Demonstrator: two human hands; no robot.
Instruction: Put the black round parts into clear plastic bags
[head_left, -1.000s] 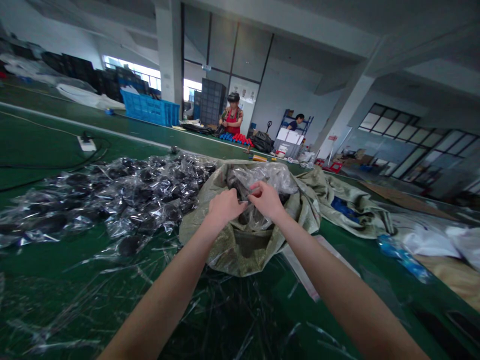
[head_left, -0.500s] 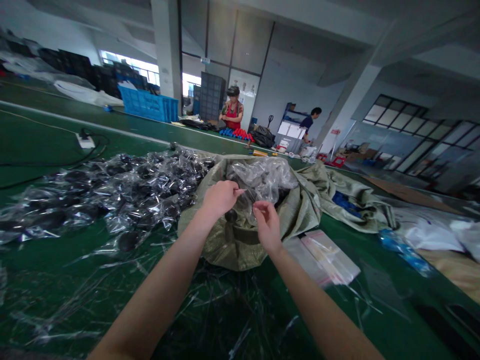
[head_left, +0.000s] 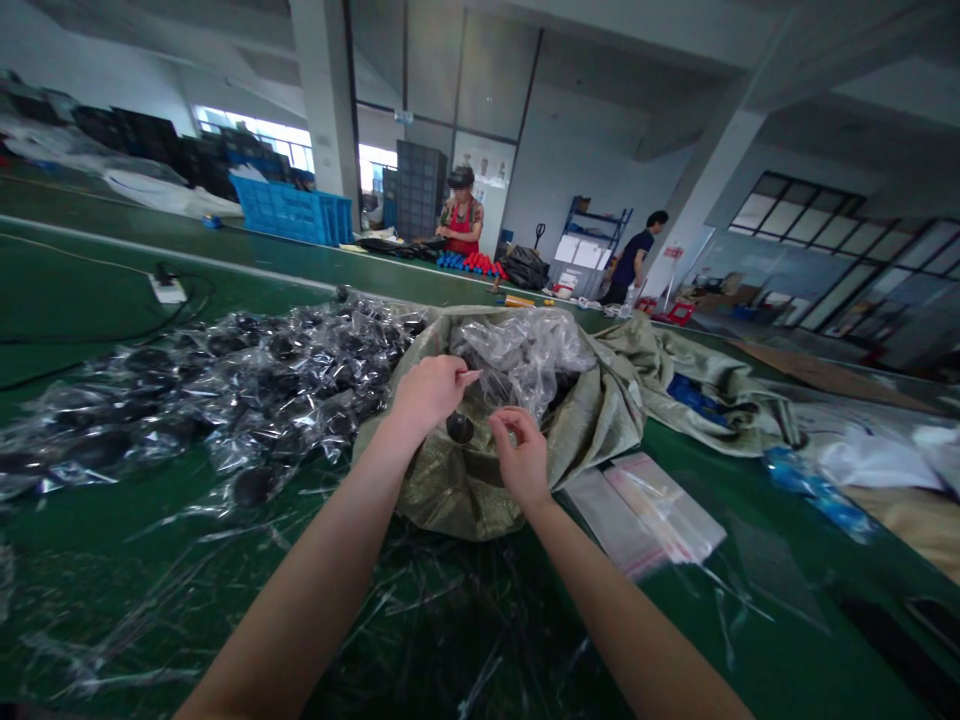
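Note:
My left hand (head_left: pixel 429 392) is closed in a pinch on the top edge of a small clear plastic bag (head_left: pixel 480 410) with a round black part (head_left: pixel 459 428) hanging in it. My right hand (head_left: pixel 517 456) is closed too, pinching the same bag's lower edge just right of the black part. Both hands hover over the open mouth of a grey-green woven sack (head_left: pixel 465 480) on the green table. Inside the sack lies a crumpled clear plastic liner (head_left: pixel 529 355).
A heap of bagged black parts (head_left: pixel 217 390) covers the table to the left. Flat empty clear bags (head_left: pixel 649 510) lie right of the sack, loose plastic strips (head_left: pixel 450 640) in front. Two people (head_left: pixel 461 215) work far behind, near a blue crate (head_left: pixel 289 212).
My hands drew apart: the right hand dropped down and toward me, and the small bag now hangs stretched between them with the black part showing. The far person at the right stood and walked right.

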